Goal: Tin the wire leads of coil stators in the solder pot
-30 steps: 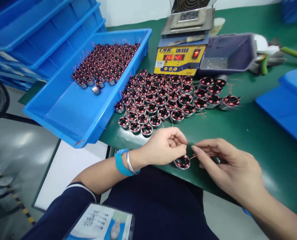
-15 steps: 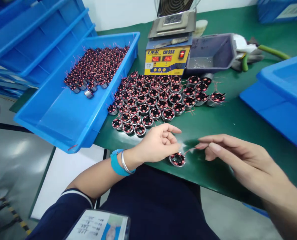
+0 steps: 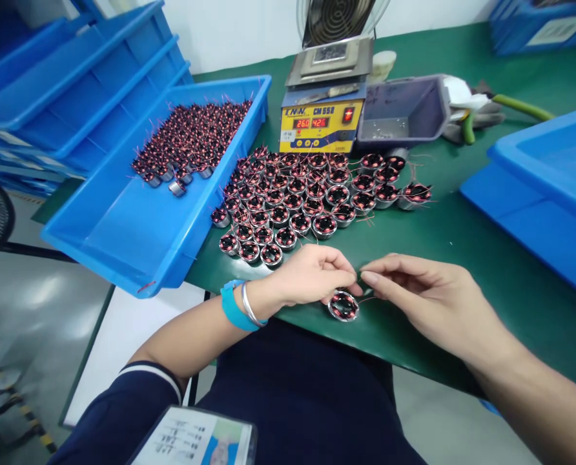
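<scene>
A small round metal coil part (image 3: 343,305) wound with red copper wire lies on the green table (image 3: 462,258) near its front edge. My left hand (image 3: 314,274) curls over its left side, fingertips touching its rim. My right hand (image 3: 426,297) reaches in from the right, thumb and forefinger pinched at a thin wire lead just above the part. Both sets of fingertips nearly meet over it.
Several rows of the same coil parts (image 3: 312,194) stand on the table behind my hands. A blue tray (image 3: 137,226) at left holds a heap of more. A yellow heater unit (image 3: 319,123), a grey bin (image 3: 399,110) and blue trays (image 3: 549,187) stand at back and right.
My right hand, which had drawn away to the right with a wire lead, has come back to the part. My left fingers have closed down over it again.
</scene>
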Motion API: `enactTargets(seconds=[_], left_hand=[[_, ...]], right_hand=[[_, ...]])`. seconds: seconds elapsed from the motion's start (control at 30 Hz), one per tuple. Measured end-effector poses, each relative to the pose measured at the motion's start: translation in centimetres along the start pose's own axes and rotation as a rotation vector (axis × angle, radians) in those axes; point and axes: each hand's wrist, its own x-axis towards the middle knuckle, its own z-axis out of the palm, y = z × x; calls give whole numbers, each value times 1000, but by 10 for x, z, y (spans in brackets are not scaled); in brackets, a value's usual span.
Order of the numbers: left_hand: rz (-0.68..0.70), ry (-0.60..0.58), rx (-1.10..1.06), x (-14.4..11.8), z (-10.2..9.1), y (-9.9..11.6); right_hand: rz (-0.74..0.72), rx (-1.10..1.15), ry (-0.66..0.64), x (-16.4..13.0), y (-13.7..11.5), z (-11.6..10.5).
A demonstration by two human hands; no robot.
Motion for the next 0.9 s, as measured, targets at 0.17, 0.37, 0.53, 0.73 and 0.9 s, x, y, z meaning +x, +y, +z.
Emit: enactTargets(seconds=[0.17, 0.37, 0.53, 0.73, 0.9], left_hand=[[-29, -40, -1, 3, -2, 2], [-47, -53, -3, 3, -1, 5], [-44, -71, 14, 4, -1, 4], [-18, -107, 38, 6, -3, 0], [-14, -147, -13, 6, -8, -2]], right_hand=[[74, -4, -6, -12, 4, -13], [122, -57, -38, -21, 4, -21], [134, 16, 1, -14, 5, -14], [116, 84, 18, -5, 3, -4], [52, 25, 31, -6, 7, -2]])
